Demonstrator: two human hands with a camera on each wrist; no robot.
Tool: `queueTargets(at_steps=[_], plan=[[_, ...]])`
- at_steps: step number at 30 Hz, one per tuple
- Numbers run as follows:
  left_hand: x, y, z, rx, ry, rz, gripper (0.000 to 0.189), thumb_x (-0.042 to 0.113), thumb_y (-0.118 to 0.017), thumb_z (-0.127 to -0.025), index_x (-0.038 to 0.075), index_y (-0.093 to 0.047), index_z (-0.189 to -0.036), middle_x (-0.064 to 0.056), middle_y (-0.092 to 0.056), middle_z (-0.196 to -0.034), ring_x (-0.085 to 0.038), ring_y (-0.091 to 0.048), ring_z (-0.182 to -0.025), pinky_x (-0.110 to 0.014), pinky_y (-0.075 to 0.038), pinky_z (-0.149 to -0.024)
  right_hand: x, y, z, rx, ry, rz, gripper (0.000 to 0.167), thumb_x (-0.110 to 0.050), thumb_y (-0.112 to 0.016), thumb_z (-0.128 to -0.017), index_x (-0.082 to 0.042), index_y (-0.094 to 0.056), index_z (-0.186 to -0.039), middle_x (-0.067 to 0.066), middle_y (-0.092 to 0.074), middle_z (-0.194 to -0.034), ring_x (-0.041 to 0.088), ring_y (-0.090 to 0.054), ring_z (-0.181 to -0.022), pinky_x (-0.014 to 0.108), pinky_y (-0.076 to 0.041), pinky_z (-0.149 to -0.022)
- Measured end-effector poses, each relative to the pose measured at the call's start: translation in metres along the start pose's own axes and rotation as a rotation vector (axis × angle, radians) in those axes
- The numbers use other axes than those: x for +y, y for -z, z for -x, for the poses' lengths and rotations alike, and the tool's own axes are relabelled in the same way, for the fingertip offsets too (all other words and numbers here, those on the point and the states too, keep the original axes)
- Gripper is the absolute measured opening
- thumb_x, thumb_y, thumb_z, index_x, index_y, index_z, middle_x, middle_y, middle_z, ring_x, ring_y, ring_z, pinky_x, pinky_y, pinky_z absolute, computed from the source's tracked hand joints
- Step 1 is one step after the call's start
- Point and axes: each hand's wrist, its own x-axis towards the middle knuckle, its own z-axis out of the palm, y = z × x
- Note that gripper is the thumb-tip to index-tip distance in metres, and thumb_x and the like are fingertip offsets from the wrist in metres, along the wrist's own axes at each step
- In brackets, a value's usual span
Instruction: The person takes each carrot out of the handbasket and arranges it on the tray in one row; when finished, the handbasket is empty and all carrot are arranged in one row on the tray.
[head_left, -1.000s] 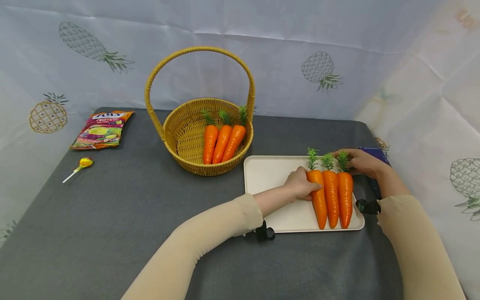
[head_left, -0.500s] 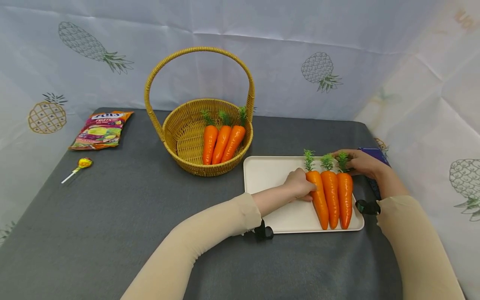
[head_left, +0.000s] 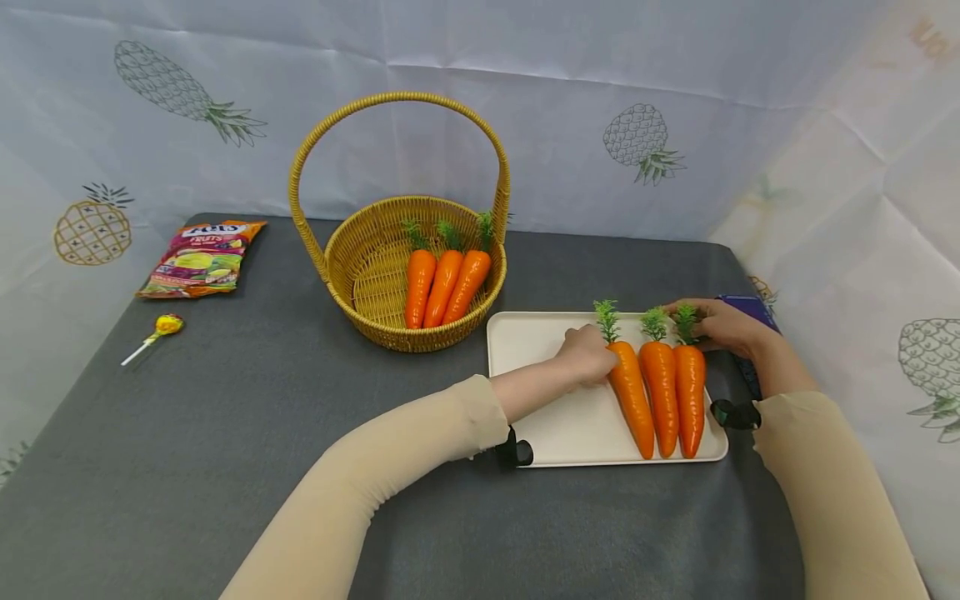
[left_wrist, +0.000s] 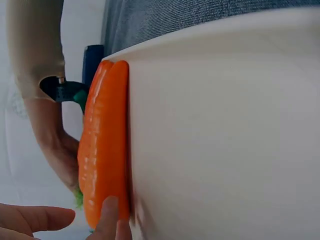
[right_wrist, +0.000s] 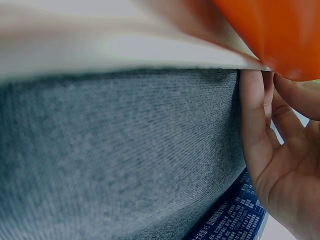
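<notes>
Three orange toy carrots with green tops lie on the right part of a cream tray [head_left: 577, 437]. My left hand [head_left: 588, 354] pinches the leftmost carrot [head_left: 633, 404] near its leafy end. In the left wrist view, a fingertip lies against the side of a carrot [left_wrist: 112, 130]. The middle carrot [head_left: 660, 396] and the right carrot [head_left: 690, 396] lie side by side. At the tray's far right corner, my right hand [head_left: 723, 325] grips the rim, its fingertips partly hidden by leaves. In the right wrist view, thumb and finger meet the rim below an orange carrot end [right_wrist: 280, 37].
A wicker basket [head_left: 375, 287] with a tall handle holds three carrots behind the tray. At far left lie a candy bag [head_left: 198, 260] and a lollipop [head_left: 167, 325]. Beside my right wrist sits a dark blue box [head_left: 750, 308]. A patterned cloth [head_left: 555, 150] hangs behind the table.
My left hand has moved left, and the leafy end of the leftmost carrot has swung left with it, away from the middle one. The right hand has stayed at the tray corner.
</notes>
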Motion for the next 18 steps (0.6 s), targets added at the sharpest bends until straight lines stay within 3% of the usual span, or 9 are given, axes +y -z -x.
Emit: queueTargets(at_steps=[4,7,9,12,15,18], plan=[[0.002,0.009,0.005,-0.003,-0.018,0.009,0.011,0.010,-0.061,-0.093,0.000,-0.063,-0.088,-0.021,-0.048,-0.138,-0.021,-0.060,-0.075,-0.028,-0.059,-0.062,-0.001,-0.001,0.000,-0.002,0.002,0.003,0.061,0.004,-0.037,-0.093,0.000,-0.027,-0.153,0.037,-0.017,-0.156,0.046,-0.037,-0.135,0.047,-0.056,-0.099],[0.004,0.019,0.010,-0.041,-0.053,0.058,0.015,0.009,-0.060,-0.095,0.001,-0.057,-0.081,-0.021,-0.056,-0.124,-0.027,-0.067,-0.087,-0.034,-0.063,-0.077,-0.001,-0.001,0.000,-0.004,0.003,0.007,0.060,0.004,-0.037,-0.094,0.001,-0.027,-0.153,0.037,-0.017,-0.156,0.045,-0.038,-0.135,0.047,-0.056,-0.100],[0.005,0.026,0.012,-0.064,-0.077,0.088,0.019,0.008,-0.058,-0.095,0.003,-0.054,-0.077,-0.018,-0.059,-0.109,-0.027,-0.069,-0.087,-0.033,-0.063,-0.078,-0.001,-0.001,0.000,-0.003,0.001,0.010,0.060,0.004,-0.037,-0.094,0.000,-0.027,-0.153,0.036,-0.019,-0.156,0.043,-0.040,-0.134,0.047,-0.056,-0.100],[0.007,0.035,0.015,-0.104,-0.091,0.128,0.016,0.008,-0.055,-0.098,-0.005,-0.061,-0.102,-0.018,-0.060,-0.120,-0.030,-0.072,-0.093,-0.033,-0.063,-0.081,-0.001,-0.001,0.000,-0.004,0.001,0.015,0.060,0.004,-0.038,-0.094,0.001,-0.027,-0.153,0.036,-0.020,-0.155,0.042,-0.042,-0.132,0.046,-0.056,-0.100],[0.012,0.045,0.019,-0.142,-0.101,0.162,0.046,0.009,-0.052,-0.100,-0.008,-0.043,-0.142,-0.020,-0.045,-0.149,-0.035,-0.069,-0.107,-0.038,-0.061,-0.090,-0.001,0.000,0.000,-0.001,0.000,0.013,0.060,0.004,-0.038,-0.094,0.001,-0.027,-0.153,0.036,-0.022,-0.155,0.038,-0.046,-0.129,0.046,-0.057,-0.099],[0.018,0.056,0.024,-0.180,-0.109,0.174,0.053,0.008,-0.050,-0.101,-0.007,-0.033,-0.149,-0.020,-0.038,-0.155,-0.034,-0.064,-0.119,-0.038,-0.059,-0.094,-0.001,0.001,0.000,0.001,-0.002,0.007,0.060,0.004,-0.039,-0.094,0.001,-0.028,-0.153,0.035,-0.024,-0.154,0.030,-0.050,-0.124,0.043,-0.058,-0.097]])
